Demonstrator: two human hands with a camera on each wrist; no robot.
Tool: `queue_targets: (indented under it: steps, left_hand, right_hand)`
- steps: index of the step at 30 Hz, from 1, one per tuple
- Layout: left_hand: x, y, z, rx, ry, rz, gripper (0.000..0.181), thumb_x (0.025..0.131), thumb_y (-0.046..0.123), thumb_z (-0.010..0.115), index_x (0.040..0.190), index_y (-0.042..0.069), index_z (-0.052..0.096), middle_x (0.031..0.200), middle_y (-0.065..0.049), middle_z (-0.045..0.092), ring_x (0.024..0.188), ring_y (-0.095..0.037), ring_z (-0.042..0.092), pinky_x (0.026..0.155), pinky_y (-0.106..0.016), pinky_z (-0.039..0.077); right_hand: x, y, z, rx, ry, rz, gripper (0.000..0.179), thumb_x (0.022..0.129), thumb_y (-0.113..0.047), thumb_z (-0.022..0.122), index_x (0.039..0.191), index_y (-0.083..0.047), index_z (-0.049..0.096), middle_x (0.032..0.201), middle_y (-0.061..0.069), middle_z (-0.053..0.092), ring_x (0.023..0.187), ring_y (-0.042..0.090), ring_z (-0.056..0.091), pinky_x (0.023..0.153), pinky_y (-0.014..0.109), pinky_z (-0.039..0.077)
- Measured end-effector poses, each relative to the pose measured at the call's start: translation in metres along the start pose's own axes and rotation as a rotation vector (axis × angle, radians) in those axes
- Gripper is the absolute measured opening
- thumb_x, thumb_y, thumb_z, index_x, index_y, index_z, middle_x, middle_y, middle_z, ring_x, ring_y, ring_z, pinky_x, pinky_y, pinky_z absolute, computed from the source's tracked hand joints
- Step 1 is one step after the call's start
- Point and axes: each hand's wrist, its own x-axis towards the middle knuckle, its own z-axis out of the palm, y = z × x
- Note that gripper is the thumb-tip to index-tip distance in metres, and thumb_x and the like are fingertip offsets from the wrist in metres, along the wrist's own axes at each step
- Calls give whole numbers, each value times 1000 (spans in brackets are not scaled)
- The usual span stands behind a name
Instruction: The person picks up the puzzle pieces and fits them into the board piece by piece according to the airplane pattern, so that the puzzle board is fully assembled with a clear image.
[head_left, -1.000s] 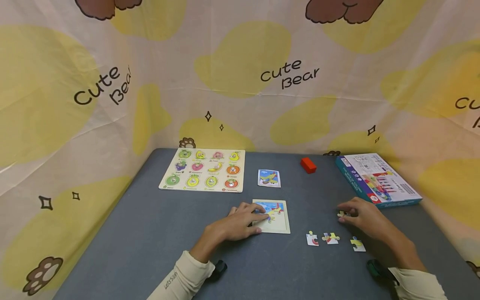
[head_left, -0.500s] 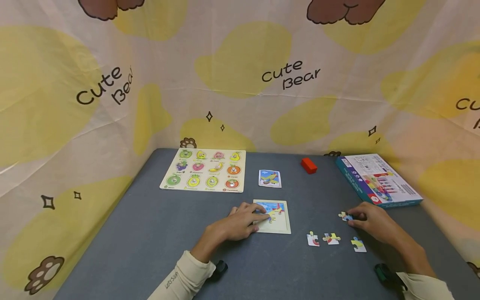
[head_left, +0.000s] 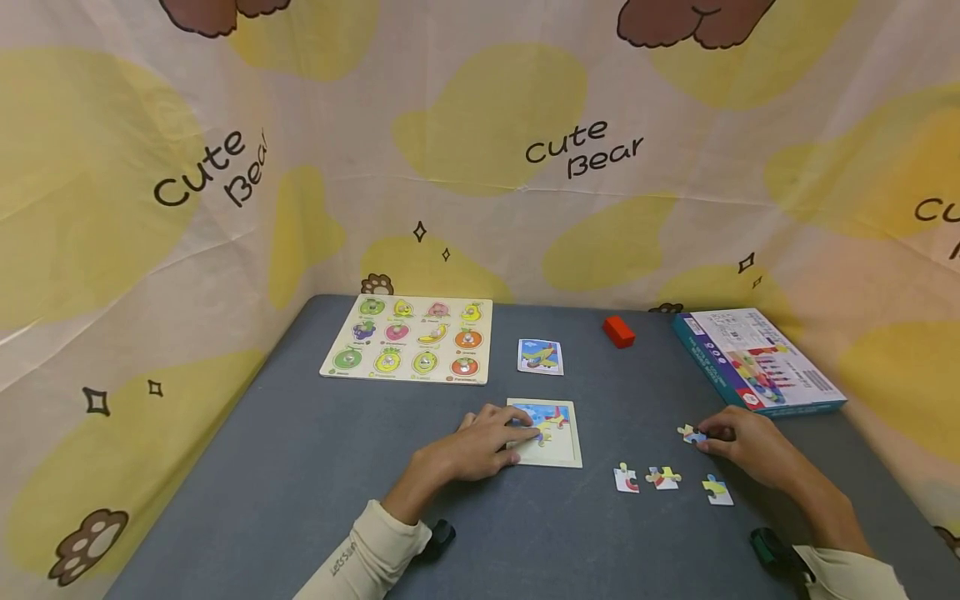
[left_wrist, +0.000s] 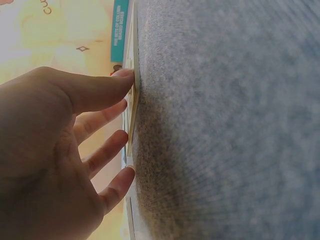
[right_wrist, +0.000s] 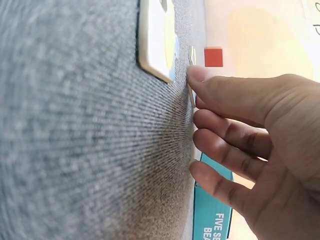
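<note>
My left hand (head_left: 477,442) lies over the left side of a small wooden puzzle tray (head_left: 577,437). In the left wrist view its fairly straight thumb (left_wrist: 107,92) touches the tray's edge, and the other fingers are spread over it. The tray holds part of an airplane picture. Farther right, my right hand (head_left: 746,446) pinches a blue and yellow jigsaw piece (head_left: 686,432) between thumb and fingers, low at the tabletop. Three loose jigsaw pieces lie nearer: one with red (head_left: 626,479), one red and yellow (head_left: 663,478), and one yellow (head_left: 717,491).
Behind the tray lies an airplane picture card (head_left: 540,357). A fruit board (head_left: 406,339) is at the back left, a red block (head_left: 618,332) at the back. A flat box (head_left: 759,361) sits beyond my right hand. Printed cloth (head_left: 480,125) walls the table.
My right hand has shifted a little to the right and nearer me, and the jigsaw piece it pinches now shows more. My left hand stays on the tray.
</note>
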Motion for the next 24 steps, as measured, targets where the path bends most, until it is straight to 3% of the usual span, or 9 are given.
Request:
queue_targets:
  steps: [12, 24]
  left_hand:
    - [1, -1, 0, 12, -10, -14, 48, 109, 26, 61, 157, 24, 55, 158, 2, 47, 138, -26, 43, 96, -39, 35]
    - [2, 0, -1, 2, -13, -8, 48, 108, 23, 62, 156, 22, 56, 158, 0, 47, 138, -27, 43, 95, -41, 35]
  right_hand:
    - [4, -5, 6, 30, -8, -6, 21, 91, -18, 84, 102, -1, 80, 91, -1, 67, 81, 12, 57, 69, 27, 50]
    - [24, -37, 19, 76, -72, -81, 19, 95, -22, 81, 105, -6, 79, 92, -4, 64, 82, 9, 55, 69, 27, 49]
